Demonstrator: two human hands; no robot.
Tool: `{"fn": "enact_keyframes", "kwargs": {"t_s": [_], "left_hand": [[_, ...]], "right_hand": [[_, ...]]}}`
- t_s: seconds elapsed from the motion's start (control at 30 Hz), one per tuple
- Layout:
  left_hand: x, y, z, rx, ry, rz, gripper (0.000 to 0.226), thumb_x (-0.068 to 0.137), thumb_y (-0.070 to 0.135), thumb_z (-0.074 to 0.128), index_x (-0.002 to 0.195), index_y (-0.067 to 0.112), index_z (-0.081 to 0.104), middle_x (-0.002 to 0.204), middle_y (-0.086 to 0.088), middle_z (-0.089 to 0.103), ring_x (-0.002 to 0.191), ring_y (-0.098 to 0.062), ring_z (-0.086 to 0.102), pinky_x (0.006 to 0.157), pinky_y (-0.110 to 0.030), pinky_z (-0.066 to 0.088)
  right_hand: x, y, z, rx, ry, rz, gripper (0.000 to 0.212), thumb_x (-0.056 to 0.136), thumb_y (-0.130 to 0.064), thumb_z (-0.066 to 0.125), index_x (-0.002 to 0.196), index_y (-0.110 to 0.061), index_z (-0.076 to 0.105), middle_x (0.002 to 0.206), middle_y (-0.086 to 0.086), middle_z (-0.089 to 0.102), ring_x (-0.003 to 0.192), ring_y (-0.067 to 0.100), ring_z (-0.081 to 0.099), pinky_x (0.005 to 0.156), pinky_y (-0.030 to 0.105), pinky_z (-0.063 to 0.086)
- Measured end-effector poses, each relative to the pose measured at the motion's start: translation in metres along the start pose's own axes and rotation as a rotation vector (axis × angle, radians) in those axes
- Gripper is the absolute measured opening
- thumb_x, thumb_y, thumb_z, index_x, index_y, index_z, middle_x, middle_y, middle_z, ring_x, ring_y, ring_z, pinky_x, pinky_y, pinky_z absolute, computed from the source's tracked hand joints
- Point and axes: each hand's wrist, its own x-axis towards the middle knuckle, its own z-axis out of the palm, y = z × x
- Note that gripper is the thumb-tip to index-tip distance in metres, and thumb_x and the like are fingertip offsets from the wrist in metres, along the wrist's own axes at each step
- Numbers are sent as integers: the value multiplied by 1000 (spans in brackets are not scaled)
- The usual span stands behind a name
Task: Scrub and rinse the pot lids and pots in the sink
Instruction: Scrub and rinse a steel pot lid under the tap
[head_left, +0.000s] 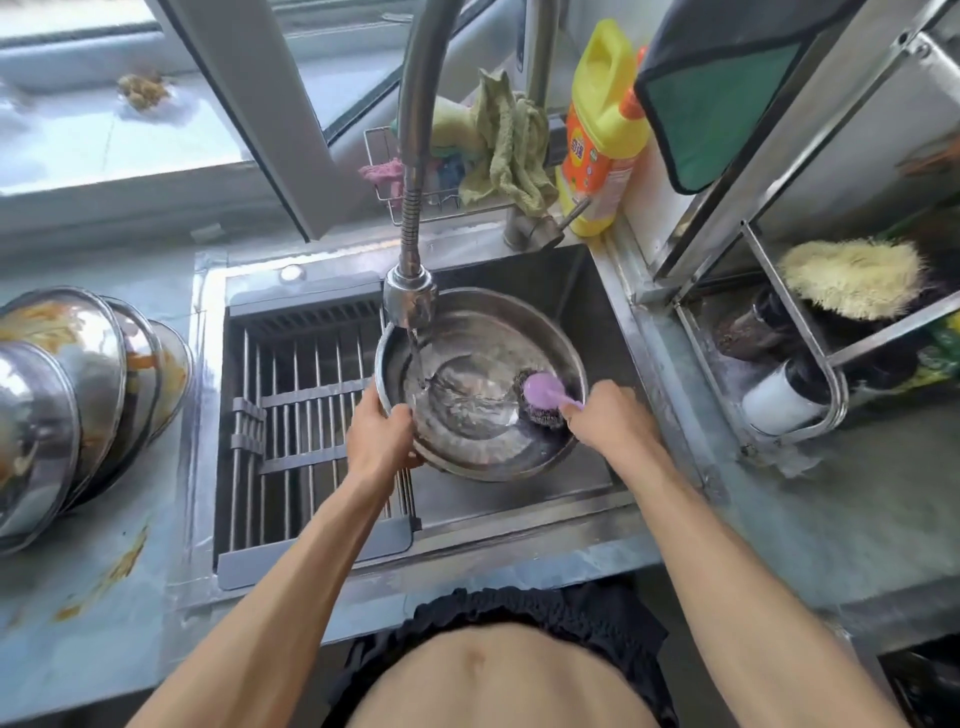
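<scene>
Holding the wet pot (480, 384) by its rim mid-frame, our left hand (382, 434) grips tight; it looks slippery and stiff. Our right hand (605, 418) grips the scrubber (540, 397) inside.

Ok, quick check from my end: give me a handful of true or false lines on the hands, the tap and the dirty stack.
1. The left hand grips the rim of the steel pan. True.
2. The tap is off. False: water streams into the pan.
3. The right hand holds a purple-handled scourer inside the pan. True.
4. The dirty pots are stacked in the sink. False: they lie on the counter to its left.
5. The yellow detergent bottle lies on its side. False: it stands upright behind the sink.
</scene>
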Motion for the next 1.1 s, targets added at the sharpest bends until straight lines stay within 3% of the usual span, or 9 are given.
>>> {"fn": "enact_keyframes", "kwargs": {"t_s": [0.1,0.23,0.37,0.53,0.63,0.77,0.87,0.97,1.1], "left_hand": [[-5,5,-4,237,3,113,57,85,11,48,127,48,58,78,-6,72,69,-32,72,60,-52,62],[-5,12,-2,353,-37,133,71,82,15,48,136,61,44,61,-2,66,57,-25,65,64,-50,62],[-8,18,6,336,-49,111,67,86,17,49,143,53,45,68,-5,72,63,-32,72,58,-49,62],[-15,21,3,426,-4,224,75,87,12,49,149,53,39,77,-3,71,63,-24,67,59,-35,57],[-10,23,0,447,22,235,74,88,11,49,152,47,38,92,-2,73,67,-17,66,61,-31,55],[-6,18,-1,479,20,248,78,89,8,50,156,46,33,87,-7,73,67,-22,66,70,-38,59],[-4,18,-4,470,21,263,80,89,7,50,154,52,33,76,-4,69,58,-19,60,61,-33,55],[-1,16,-8,433,15,255,82,87,4,49,152,52,36,65,2,61,54,-16,54,50,-20,43],[-2,4,-18,376,42,263,83,85,2,51,151,51,40,62,0,58,53,-17,50,50,-18,43]], "right_hand": [[-1,-9,1,-48,-6,-55,28,97,-30,53,119,-15,63,115,15,66,104,36,64,73,34,46],[-4,-25,3,217,-29,-313,27,102,-31,46,118,-33,67,87,2,67,89,31,61,71,37,49],[-13,-63,7,219,-10,-548,34,103,-37,44,134,-42,57,112,4,72,94,31,66,78,41,55],[-9,-82,-12,175,115,-626,36,104,-33,41,135,-46,54,115,15,70,102,41,64,81,46,54],[-16,-84,-21,47,76,-705,38,105,-30,40,136,-47,52,115,12,71,101,40,65,81,46,54],[-6,-95,-26,-82,62,-647,39,99,-19,42,130,-39,55,108,16,69,98,42,64,76,44,49],[16,-104,-32,-92,104,-514,45,97,-14,44,137,-33,53,112,16,68,100,41,65,81,44,51],[5,-115,-20,-151,72,-588,46,95,-13,41,135,-34,52,111,16,66,101,41,63,78,43,47],[23,-116,-18,-64,37,-529,51,87,-10,42,129,-36,56,110,13,68,100,39,64,77,41,48]]}}
